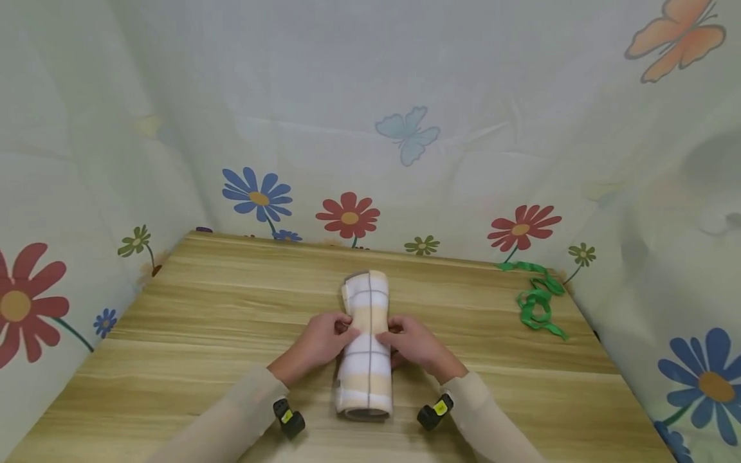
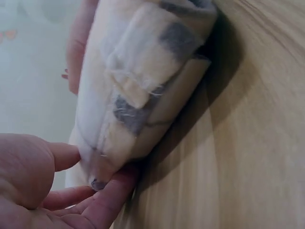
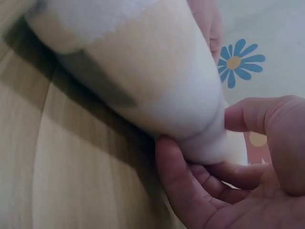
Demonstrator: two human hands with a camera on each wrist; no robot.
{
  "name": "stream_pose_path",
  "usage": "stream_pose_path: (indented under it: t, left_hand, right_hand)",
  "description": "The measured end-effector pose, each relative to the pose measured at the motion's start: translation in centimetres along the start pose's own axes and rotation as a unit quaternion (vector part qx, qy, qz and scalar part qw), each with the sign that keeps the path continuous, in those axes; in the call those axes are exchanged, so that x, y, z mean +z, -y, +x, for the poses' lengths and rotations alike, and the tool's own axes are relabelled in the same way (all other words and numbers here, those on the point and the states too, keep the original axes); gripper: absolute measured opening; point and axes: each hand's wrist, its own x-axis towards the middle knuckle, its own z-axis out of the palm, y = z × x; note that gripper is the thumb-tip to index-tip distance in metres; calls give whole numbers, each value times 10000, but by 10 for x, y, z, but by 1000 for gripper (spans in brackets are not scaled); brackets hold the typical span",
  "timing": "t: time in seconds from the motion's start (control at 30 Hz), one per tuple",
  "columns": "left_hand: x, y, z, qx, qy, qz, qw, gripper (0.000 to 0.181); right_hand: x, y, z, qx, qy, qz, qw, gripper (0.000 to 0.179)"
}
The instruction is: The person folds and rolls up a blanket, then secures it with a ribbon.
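My left hand pinched the roll at its left side, my right hand at its right, both about equally near. The roll lay between them on the table, long axis pointing away from me.

Rolled cloth, wht/beige w/ gry lines, lying on tbl.

The head view looks down; close wrist views flank the same roll.
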Motion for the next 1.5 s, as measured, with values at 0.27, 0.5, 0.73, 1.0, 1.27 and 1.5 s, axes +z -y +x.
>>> stream_pose_path:
  t: [0.27,0.5,0.73,1.0,1.27,1.5]
  left_hand:
    - [-7,-5,-2,-452,318,-607,9966,35]
    - [-9,-6,2,-234,219,-243,9992,35]
    - [-8,-6,7,165,-86,466,9987,37]
    - [-3,-11,8,-253,184,338,9989,52]
    - [1,-12,9,-326,181,329,9988,55]
    - [-1,-22,14,-219,127,558,9981,54]
  right_hand:
    - [-18,-5,-11,47,-325,-12,9995,46]
    - [-32,-10,-17,-92,-553,-251,9981,37]
    - [-40,-17,-22,-252,-667,-380,9967,34]
    - [-29,-21,-22,-425,-557,-230,9973,33]
    - [-12,-21,-14,-657,-238,-43,9975,34]
    - [-38,-24,-23,-567,-574,75,9967,37]
